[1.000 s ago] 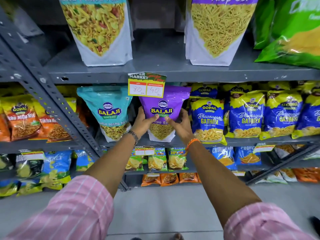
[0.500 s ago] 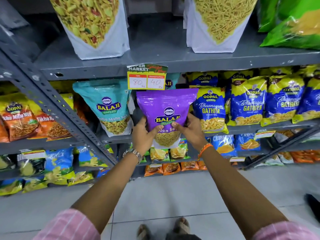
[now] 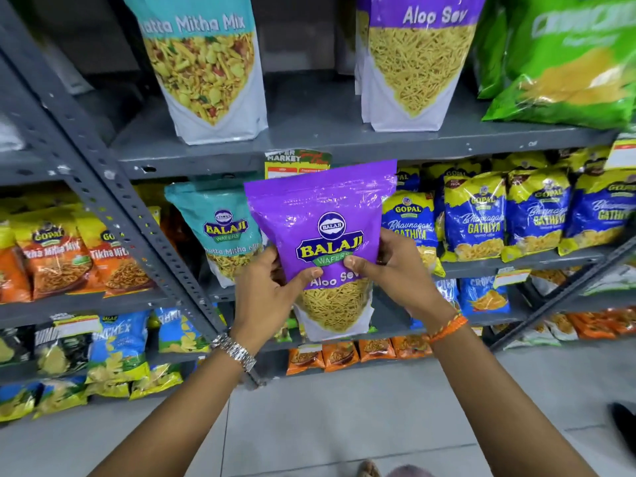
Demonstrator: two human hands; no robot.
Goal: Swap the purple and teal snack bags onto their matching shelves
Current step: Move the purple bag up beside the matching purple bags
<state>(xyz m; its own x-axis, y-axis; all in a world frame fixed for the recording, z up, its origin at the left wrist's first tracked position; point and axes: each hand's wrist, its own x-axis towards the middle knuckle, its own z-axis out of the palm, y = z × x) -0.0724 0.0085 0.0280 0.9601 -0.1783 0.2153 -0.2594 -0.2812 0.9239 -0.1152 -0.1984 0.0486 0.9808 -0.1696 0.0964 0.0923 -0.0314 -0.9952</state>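
Gripping the purple snack bag (image 3: 321,215) by its sides, left hand (image 3: 266,294) and right hand (image 3: 395,273) hold it upright, clear of the shelf, thumbs pressed on its front. Teal snack bag (image 3: 220,232) stands on the middle shelf (image 3: 516,261) just behind-left; blue Gopal packets (image 3: 475,215) to the right. Price tag (image 3: 297,163) partly hidden behind the bag's top edge.

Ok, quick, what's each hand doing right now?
Left hand: closed on the glossy purple Balaji Aloo Sev pouch.
Right hand: closed on the same pouch.
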